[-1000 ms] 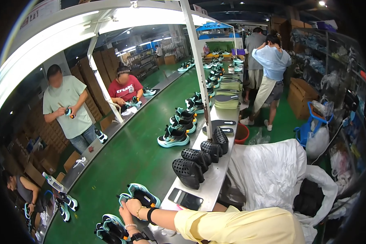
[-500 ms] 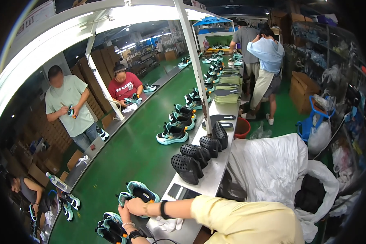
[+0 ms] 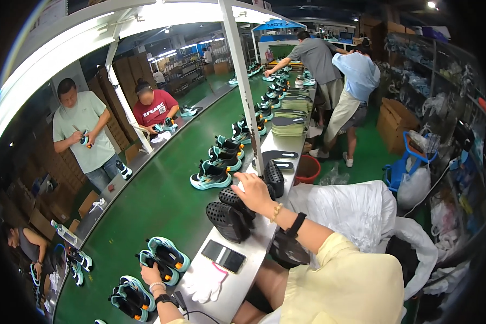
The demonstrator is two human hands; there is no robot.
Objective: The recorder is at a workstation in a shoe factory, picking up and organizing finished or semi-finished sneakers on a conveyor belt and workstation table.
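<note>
My left hand (image 3: 150, 274) is closed on the near sneaker (image 3: 169, 276) of a black and light-teal pair on the green work surface. The other sneaker (image 3: 169, 252) stands against it. My right hand (image 3: 252, 193) reaches over the row of black perforated shoe-shaped forms, its fingers apart above a middle form (image 3: 233, 200). A small white patch shows between those fingers; I cannot tell what it is. The nearest black form (image 3: 224, 221) stands upright beside it, and another form (image 3: 274, 179) is beyond my hand.
A phone (image 3: 224, 255) and white gloves (image 3: 206, 283) lie on the metal ledge (image 3: 189, 309). A white post (image 3: 242, 81) rises beside the forms. Another pair of sneakers (image 3: 132, 298) stands near left; more sneakers (image 3: 210, 175) line up farther away. Several people work around the line.
My right hand has left the sneaker and moved right and away, over the black forms. My left hand stays at the sneaker. The gloves and phone are now fully uncovered.
</note>
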